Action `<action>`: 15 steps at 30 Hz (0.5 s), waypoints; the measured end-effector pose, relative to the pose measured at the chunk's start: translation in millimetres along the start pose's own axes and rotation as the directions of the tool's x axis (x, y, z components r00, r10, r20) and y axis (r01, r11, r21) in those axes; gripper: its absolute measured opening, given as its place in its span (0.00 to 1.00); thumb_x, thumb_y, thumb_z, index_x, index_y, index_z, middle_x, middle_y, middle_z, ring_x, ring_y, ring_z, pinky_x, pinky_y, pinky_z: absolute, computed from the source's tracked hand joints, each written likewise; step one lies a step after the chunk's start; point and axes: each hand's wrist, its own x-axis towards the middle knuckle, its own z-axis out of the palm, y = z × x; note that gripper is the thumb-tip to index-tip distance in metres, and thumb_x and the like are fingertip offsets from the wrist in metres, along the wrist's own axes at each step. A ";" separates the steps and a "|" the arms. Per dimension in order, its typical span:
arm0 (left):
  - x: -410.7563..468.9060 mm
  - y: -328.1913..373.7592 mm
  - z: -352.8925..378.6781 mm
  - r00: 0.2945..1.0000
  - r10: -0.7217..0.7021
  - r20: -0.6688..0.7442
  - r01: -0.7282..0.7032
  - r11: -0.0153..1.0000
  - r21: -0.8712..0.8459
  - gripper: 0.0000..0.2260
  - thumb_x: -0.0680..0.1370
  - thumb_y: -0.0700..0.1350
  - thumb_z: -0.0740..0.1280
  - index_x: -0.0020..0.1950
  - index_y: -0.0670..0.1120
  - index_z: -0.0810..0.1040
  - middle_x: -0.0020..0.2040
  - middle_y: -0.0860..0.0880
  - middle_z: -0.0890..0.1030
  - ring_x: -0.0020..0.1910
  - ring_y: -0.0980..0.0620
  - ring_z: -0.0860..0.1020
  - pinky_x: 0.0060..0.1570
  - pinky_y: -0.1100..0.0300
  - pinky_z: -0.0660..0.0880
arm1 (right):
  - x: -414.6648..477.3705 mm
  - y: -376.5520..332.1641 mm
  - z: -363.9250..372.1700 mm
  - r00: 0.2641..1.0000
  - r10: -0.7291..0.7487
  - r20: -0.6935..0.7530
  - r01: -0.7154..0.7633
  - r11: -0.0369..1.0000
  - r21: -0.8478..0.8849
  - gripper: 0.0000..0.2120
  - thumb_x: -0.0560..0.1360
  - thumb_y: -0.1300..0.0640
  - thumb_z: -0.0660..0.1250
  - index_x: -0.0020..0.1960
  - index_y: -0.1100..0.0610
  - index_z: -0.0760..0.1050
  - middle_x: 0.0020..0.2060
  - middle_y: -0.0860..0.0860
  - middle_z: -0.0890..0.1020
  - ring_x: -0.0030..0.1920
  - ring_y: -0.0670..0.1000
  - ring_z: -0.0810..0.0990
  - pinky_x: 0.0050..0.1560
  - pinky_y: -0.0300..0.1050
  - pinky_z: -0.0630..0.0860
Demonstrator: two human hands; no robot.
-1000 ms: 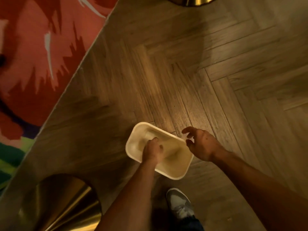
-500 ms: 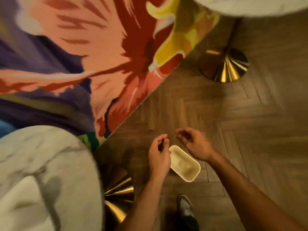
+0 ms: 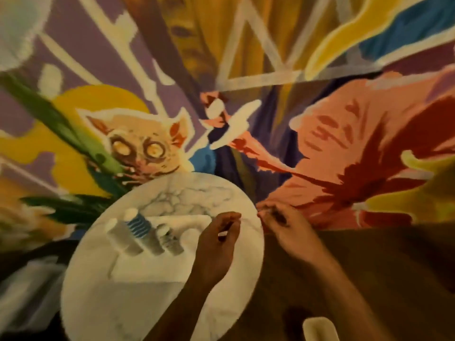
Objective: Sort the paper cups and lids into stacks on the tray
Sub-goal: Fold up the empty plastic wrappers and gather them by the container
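Cups: three stacks on the left part of the round marble table [image 3: 123, 303], side by side. One plain pale stack [image 3: 118, 236], one blue-striped stack [image 3: 139, 228], one grey-banded stack [image 3: 170, 241].
Lids: can't pick any out, too much motion blur.
Cream tray [image 3: 318, 328]: on the wood floor [image 3: 394, 267] at bottom right, partly cut off by the frame edge, well apart from the cups.
Left hand [image 3: 219, 244]: over the table's right part, right of the stacks and not touching them. Fingers curled, with a pale speck at the fingertips. Can't tell whether it pinches anything.
Right hand [image 3: 286, 228]: just past the table's right edge, fingers loosely curled, nothing seen in it.
Background: painted mural [image 3: 344, 143] behind the table.
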 end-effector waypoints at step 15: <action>-52.3 -112.6 -313.2 0.947 -0.156 -0.280 0.174 0.984 0.041 0.06 0.82 0.48 0.67 0.55 0.57 0.82 0.51 0.59 0.84 0.50 0.57 0.82 0.46 0.59 0.82 | -1.4 -97.8 327.4 0.928 -0.048 0.369 0.028 0.998 0.058 0.10 0.82 0.54 0.67 0.56 0.39 0.80 0.53 0.43 0.85 0.56 0.43 0.83 0.63 0.52 0.79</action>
